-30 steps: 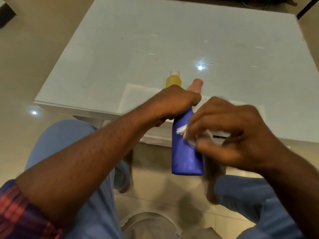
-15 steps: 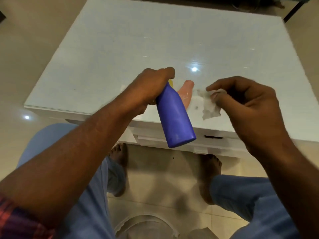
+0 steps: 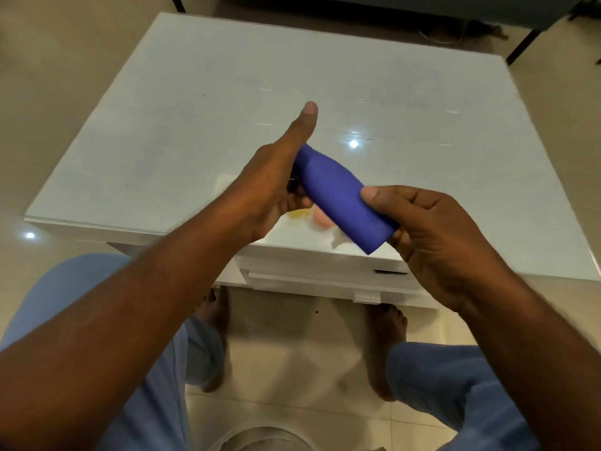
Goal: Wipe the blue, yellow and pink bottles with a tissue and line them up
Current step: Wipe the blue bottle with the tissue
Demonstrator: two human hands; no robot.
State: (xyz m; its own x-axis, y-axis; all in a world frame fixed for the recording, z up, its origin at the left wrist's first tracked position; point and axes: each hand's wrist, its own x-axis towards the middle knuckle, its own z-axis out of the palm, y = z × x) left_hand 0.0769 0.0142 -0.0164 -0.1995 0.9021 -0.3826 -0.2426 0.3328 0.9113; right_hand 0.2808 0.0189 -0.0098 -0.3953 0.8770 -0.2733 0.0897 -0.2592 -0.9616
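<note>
Nearest, at about six o'clock, the person's knees in blue trousers (image 3: 97, 320) and bare feet on the tiled floor (image 3: 292, 336) sit under the edge of the white surface (image 3: 195, 92). Just above that edge both hands hold the blue bottle (image 3: 341, 196) in the air, tilted, its base pointing toward four o'clock and its neck toward ten. The right hand (image 3: 429, 236) grips the base end, thumb pressed on top and fingers (image 3: 419, 201) curled underneath. The left hand (image 3: 270, 187) wraps the neck end with the thumb stuck out straight toward twelve o'clock; I cannot tell how its other fingers lie. No tissue shows, so whether one is tucked in a palm is unclear. Just beyond, partly hidden behind the blue bottle, the yellow bottle (image 3: 297, 214) and pink bottle (image 3: 322, 219) stand on the surface near its front edge, close together. I'd say the risk is right there: lowering or swinging the blue bottle could knock those two over or off the edge, and a loose two-ended hold could let it slip.
</note>
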